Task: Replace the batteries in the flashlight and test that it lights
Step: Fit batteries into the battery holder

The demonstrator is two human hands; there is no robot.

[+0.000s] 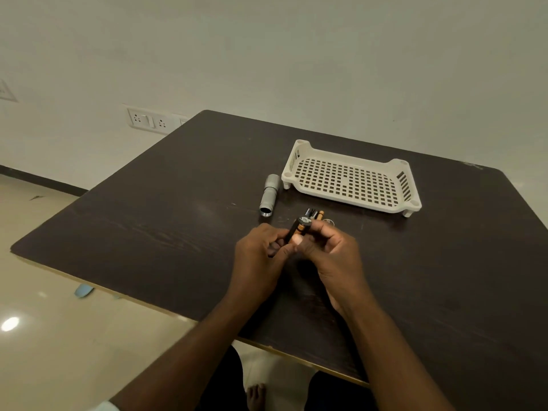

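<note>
The silver flashlight body (pixel 269 194) lies on the dark table (pixel 154 221), its open end toward me and its tail cap off. Just in front of it both hands meet over the table. My right hand (pixel 332 256) grips a black battery holder (pixel 302 227) loaded with orange-and-black batteries. My left hand (pixel 261 256) pinches a slim black battery (pixel 291 232) against the holder's side. Behind the hands lie several loose batteries (pixel 315 214), and a small round cap (pixel 328 222) rests beside them, partly hidden by my fingers.
A cream perforated plastic tray (pixel 350 181) stands on short legs at the back right of the table. The wall with a socket plate (pixel 148 121) is behind on the left. The table's near edge runs diagonally above my knees and the tiled floor.
</note>
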